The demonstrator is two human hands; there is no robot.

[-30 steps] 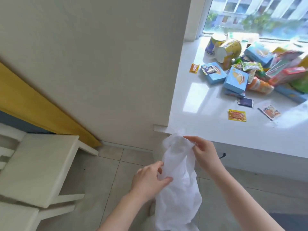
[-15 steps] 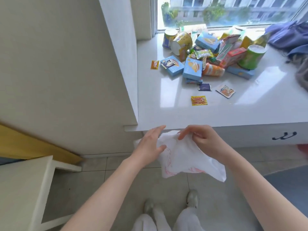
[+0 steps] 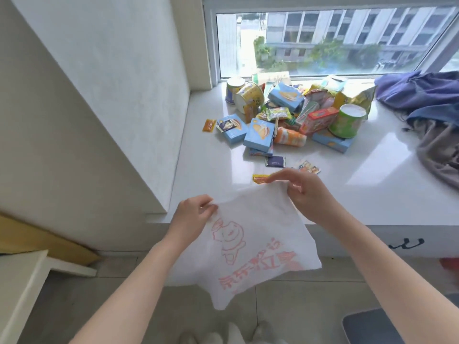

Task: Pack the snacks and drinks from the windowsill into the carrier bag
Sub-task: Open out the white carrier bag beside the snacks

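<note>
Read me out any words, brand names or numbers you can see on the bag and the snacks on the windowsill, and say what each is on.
No text can be quoted with certainty.
carrier bag: red characters beside a cartoon figure, skewed and too blurred to read.
blue boxes: print too small.
green tub and yellow tubs: labels blurred.
sachets: too small.

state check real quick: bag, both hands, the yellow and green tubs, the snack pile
carrier bag, flat, mouth not opened
left hand, pinches the bag's top edge
right hand, grips the bag's top corner
yellow tub, lying on its side
green tub, tilted, leaning on a blue box
snack pile, loose on the windowsill, unpacked
</note>
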